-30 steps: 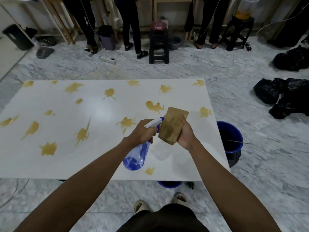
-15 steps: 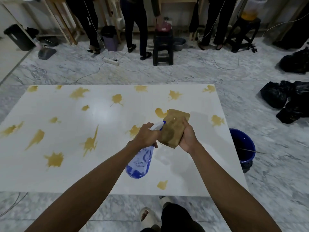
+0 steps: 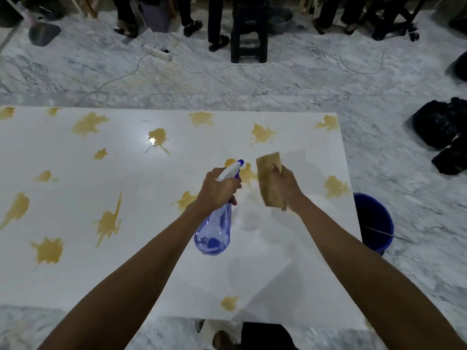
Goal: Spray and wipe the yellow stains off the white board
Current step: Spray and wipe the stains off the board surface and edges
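Observation:
A white board (image 3: pixel 141 279) lies flat below me, dotted with several yellow stains (image 3: pixel 48 250). My left hand (image 3: pixel 218 189) grips the neck of a clear blue spray bottle (image 3: pixel 214 231) held over the board, its white and blue nozzle pointing away at a stain (image 3: pixel 249 174) just beyond it. My right hand (image 3: pixel 286 184) holds a tan cloth (image 3: pixel 269 179) upright in the air, a little to the right of the nozzle and apart from it. One small stain (image 3: pixel 229 302) sits near the board's front edge.
A blue bucket (image 3: pixel 374 223) stands on the marble floor by the board's right edge. Black bags (image 3: pixel 441 130) lie further right. Beyond the board are a dark stool (image 3: pixel 249 31), a power strip with cables (image 3: pixel 156 52) and the legs of several standing people.
My view has shifted closer over the board. My hands have separated: the cloth, which was against the bottle's nozzle, is now held off to its right.

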`<state>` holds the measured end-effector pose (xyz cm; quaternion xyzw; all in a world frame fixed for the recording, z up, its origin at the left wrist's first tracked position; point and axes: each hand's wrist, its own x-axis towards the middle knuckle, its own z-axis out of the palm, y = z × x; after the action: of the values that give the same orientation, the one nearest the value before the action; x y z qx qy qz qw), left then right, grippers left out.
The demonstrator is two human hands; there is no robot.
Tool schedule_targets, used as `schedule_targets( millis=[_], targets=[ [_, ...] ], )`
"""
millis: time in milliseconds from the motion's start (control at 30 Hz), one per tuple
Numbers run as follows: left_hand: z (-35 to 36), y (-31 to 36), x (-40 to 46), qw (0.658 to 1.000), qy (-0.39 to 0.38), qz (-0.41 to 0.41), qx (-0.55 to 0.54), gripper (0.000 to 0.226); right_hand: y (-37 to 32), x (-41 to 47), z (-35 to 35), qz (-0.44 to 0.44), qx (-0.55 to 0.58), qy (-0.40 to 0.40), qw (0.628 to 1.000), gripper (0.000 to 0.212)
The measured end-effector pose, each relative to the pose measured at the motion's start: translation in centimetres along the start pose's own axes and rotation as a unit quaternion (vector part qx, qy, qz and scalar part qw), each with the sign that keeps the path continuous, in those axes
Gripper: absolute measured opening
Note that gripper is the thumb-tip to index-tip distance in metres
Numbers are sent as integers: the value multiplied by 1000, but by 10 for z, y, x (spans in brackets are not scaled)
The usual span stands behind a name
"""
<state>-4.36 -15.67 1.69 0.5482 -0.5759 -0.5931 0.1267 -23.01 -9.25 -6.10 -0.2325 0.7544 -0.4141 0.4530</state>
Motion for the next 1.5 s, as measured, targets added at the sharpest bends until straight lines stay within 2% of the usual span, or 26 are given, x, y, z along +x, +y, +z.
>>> schedule_targets(
  millis=[67,167,233,333,433,567,667,1000,1067,1100,1133,1167,1200,1233,1300,1333,1400,1500],
  targets=[
    [-6,7,14,1000,15,11,-5,27,-23,41,-7,-128,-181,45,974,40],
    [-15,5,36,999,37,37,0,30,-51,127,-5,-232,-409,70,880,49],
    [-17,-4,48,998,43,49,4,25,-48,187,9,-205,-530,22,823,54],
    [-18,-23,57,998,39,54,19,25,-14,238,29,-113,-578,-57,806,60],
    [-17,-38,60,997,37,57,30,22,12,238,37,-122,-598,-37,791,57],
    [-12,-54,42,998,33,54,22,23,33,198,38,-156,-582,-14,798,56],
    [-11,-67,16,998,32,47,28,27,63,145,40,-177,-573,-25,800,55],
    [-1,-120,-105,999,9,10,46,33,210,-136,66,-212,-526,-81,819,58],
    [-1,-129,-120,999,3,-11,46,36,217,-165,70,-183,-511,-111,833,62],
    [-2,-130,-123,999,0,-18,47,36,210,-165,68,-158,-482,-132,852,64],
    [-4,-129,-124,999,-2,-21,46,34,196,-160,64,-138,-400,-154,893,65],
    [-7,-125,-122,999,-1,-22,40,32,178,-152,56,-119,-273,-170,939,62],
    [-10,-119,-117,999,3,-21,34,31,157,-143,48,-108,-146,-163,970,54],
    [-12,-111,-110,999,9,-16,30,30,137,-130,39,-83,-56,-122,987,45],
    [-19,-93,-94,999,21,0,25,29,95,-92,23,-42,55,-54,996,29],
    [-23,-83,-84,999,28,9,22,28,67,-69,17,-44,61,-23,997,28],
    [-32,-67,-60,998,42,24,26,27,14,-14,12,-99,-29,25,994,29],
    [-43,-50,-20,996,60,54,36,26,-46,81,25,-215,-201,36,955,35]
  ],
)
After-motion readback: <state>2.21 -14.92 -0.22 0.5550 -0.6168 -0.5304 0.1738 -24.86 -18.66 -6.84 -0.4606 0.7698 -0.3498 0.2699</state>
